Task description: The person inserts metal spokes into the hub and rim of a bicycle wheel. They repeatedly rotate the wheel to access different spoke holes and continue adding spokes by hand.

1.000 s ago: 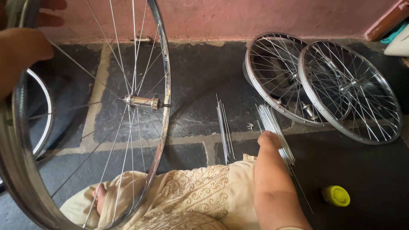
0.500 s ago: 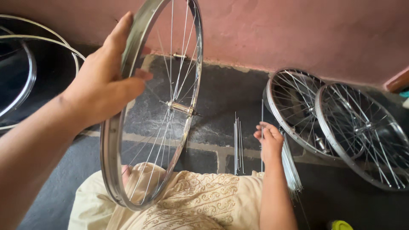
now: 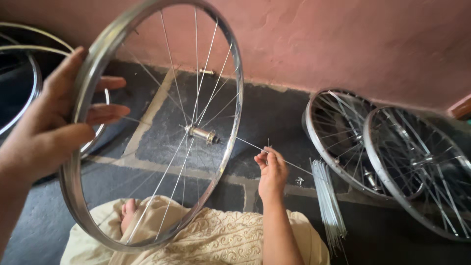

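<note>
While the left hand (image 3: 46, 130) is gripping the shiny silver metal bicycle wheel rim (image 3: 83, 98) near its upper left arc, thumb on the near side and fingers curling round the far side, the rim is standing tilted over the person's lap, its lower edge resting against the cream embroidered cloth (image 3: 216, 240) covering the knees. Only a few thin steel spokes are running from the small metal hub (image 3: 200, 133) out to the rim, so the wheel appears to be only partly laced. To the right of the rim, the right hand (image 3: 271, 172) is pinching a single thin spoke (image 3: 294, 165) between thumb and fingertips, with the spoke's inner end reaching toward the hub. By my judgement, lacing is the step in hand: the next move is calling for threading this spoke's end through a free hole, keeping the rim steady with the left hand.

Just right of the right hand, a loose bundle of bare steel spokes (image 3: 327, 206) is lying on the dark stone floor (image 3: 274, 113). Further right, two fully spoked silver wheels (image 3: 392, 157) are leaning against the pink plastered wall (image 3: 343, 44). Far left of the left hand, more bare rims (image 3: 19, 78) are showing. No packages, labels or signs are appearing anywhere.
</note>
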`<action>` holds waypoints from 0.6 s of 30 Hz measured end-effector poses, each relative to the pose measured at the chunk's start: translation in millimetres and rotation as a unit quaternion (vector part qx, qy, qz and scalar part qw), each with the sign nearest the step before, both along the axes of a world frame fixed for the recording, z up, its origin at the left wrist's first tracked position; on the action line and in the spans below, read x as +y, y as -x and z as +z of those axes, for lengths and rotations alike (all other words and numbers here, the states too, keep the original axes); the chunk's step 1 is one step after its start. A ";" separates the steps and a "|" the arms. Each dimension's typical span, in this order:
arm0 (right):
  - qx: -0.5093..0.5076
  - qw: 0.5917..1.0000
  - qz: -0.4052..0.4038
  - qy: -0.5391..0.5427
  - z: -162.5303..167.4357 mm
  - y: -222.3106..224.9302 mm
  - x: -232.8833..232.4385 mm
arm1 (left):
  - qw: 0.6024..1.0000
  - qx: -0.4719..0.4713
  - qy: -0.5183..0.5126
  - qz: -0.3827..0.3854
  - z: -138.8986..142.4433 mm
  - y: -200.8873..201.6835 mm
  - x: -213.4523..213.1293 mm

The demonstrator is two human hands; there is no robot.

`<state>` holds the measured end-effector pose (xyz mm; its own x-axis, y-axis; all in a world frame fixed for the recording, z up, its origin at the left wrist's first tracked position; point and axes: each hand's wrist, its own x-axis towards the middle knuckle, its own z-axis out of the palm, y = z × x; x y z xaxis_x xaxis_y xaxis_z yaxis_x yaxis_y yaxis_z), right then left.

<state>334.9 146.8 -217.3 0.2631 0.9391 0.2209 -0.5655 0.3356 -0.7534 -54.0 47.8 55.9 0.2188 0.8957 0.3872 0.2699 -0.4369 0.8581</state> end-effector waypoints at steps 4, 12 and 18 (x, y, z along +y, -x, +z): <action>-0.007 1.000 -0.009 -0.009 -8.1 5.8 -3.2 | 1.000 -0.006 0.007 0.019 9.0 0.4 9.5; 0.063 0.998 0.009 -0.017 4.7 21.7 -7.5 | 0.986 0.144 0.025 0.079 41.7 -8.0 34.5; 0.071 0.997 -0.028 -0.016 4.7 28.1 -8.1 | 0.980 0.177 0.033 0.087 43.3 -5.7 48.0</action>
<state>306.8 138.8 -212.6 0.3457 0.9151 0.2076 -0.6450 0.3924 -0.6558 -48.2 95.8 99.2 0.1716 0.9517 0.2544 0.6214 -0.3050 0.7217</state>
